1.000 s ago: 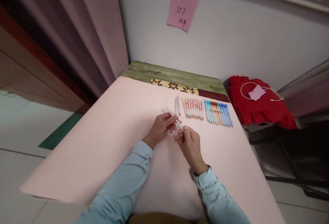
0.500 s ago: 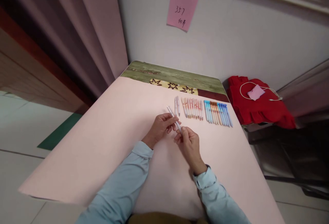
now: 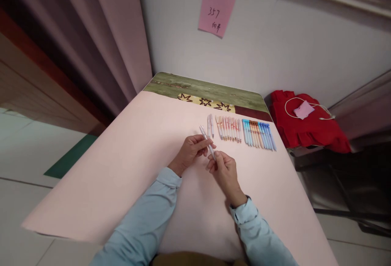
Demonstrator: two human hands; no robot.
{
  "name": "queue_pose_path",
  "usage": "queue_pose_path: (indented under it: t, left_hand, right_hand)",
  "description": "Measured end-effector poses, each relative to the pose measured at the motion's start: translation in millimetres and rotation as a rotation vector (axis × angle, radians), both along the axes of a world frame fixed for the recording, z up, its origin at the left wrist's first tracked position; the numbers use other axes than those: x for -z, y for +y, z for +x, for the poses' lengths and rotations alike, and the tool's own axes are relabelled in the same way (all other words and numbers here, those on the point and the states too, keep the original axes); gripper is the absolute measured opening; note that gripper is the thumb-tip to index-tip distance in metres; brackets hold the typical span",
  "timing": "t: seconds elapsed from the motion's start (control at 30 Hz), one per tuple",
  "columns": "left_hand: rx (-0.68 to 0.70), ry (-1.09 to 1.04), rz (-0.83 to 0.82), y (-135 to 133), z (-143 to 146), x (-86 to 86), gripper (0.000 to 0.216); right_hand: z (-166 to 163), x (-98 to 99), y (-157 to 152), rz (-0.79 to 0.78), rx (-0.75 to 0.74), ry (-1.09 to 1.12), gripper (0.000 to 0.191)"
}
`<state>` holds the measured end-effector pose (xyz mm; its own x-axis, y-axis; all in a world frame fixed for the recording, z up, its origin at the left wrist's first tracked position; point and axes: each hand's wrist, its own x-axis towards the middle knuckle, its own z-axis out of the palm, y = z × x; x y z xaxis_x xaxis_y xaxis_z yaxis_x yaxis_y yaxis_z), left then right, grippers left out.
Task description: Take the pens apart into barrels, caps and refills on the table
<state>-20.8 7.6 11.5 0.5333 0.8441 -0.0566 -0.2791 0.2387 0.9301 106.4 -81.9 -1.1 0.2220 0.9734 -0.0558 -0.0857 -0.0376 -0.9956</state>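
Both hands grip one pale, clear pen (image 3: 205, 137) above the pink table cover (image 3: 128, 164). My left hand (image 3: 189, 152) pinches its middle; my right hand (image 3: 224, 170) pinches its near end. The pen's far tip points toward two similar pale pens (image 3: 210, 124) lying on the cover. To their right lie a row of several pink and orange pens (image 3: 228, 128) and a row of several blue pens (image 3: 259, 134), with a few orange ones among the blue.
Past the pink cover the table shows a green patterned top (image 3: 207, 91) against the wall. A pink note (image 3: 216, 10) hangs on the wall. A red cloth (image 3: 308, 125) with a white cord lies on a chair to the right. Curtains hang at left.
The pen has turned slightly, its far tip a bit more upright toward the two pale pens. Both hands stay almost where they were.
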Motion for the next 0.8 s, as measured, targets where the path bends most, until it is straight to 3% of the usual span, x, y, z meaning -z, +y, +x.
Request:
queue_pose_path:
  t: [0.1, 0.23, 0.37, 0.53, 0.67, 0.8]
  left_hand:
    - [0.029, -0.036, -0.016, -1.2, -2.3, -4.3, 0.029]
    - [-0.002, -0.056, -0.029, -2.2, -1.8, -5.0, 0.029]
    - [-0.031, -0.084, -0.062, -2.2, 4.7, 0.4, 0.032]
    - [-0.143, -0.133, -0.103, 0.6, 10.5, 10.7, 0.026]
    - [-0.204, -0.105, -0.1, 2.1, 7.1, 12.0, 0.024]
    - [-0.198, -0.065, -0.117, 1.8, 3.1, 8.9, 0.028]
  right_hand:
    - [1.8, 2.7, 1.5, -0.037, -0.046, 0.104, 0.045]
    - [3.1, 1.5, 3.3, 0.02, -0.049, 0.08, 0.032]
    - [1.4, -2.9, 0.5, 0.054, 0.084, -0.123, 0.028]
    - [1.3, -2.9, -3.1, 0.102, 0.302, -0.583, 0.023]
    - [3.2, -1.6, -1.9, 0.142, 0.319, -0.743, 0.023]
    - [4.5, -5.1, -2.1, 0.081, 0.286, -0.762, 0.027]
